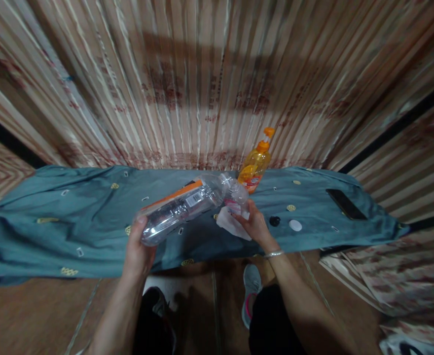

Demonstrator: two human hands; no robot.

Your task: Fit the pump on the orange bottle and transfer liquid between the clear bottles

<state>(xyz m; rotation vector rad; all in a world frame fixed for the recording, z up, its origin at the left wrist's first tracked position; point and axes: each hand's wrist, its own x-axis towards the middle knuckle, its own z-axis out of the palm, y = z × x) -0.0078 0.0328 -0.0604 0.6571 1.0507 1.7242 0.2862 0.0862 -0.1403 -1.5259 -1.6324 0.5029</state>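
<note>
My left hand (139, 244) is closed around the base of a large clear plastic bottle (180, 209) with an orange-edged label. The bottle is tilted, its neck higher and pointing right. In my right hand (254, 224) is a small clear plastic bottle (240, 194) with some pink on it. The necks of the two bottles meet or overlap; whether they touch I cannot tell. A white tissue-like piece (232, 224) lies under the small bottle, beside my right fingers. Whether those fingers also grip it is unclear.
An orange pump bottle (255, 165) stands just behind the small bottle. To the right lie a black cap (274, 221), a white round disc (295, 225) and a dark phone (346, 203). A green patterned cloth (102, 212) covers the surface, with a striped curtain (202, 98) behind.
</note>
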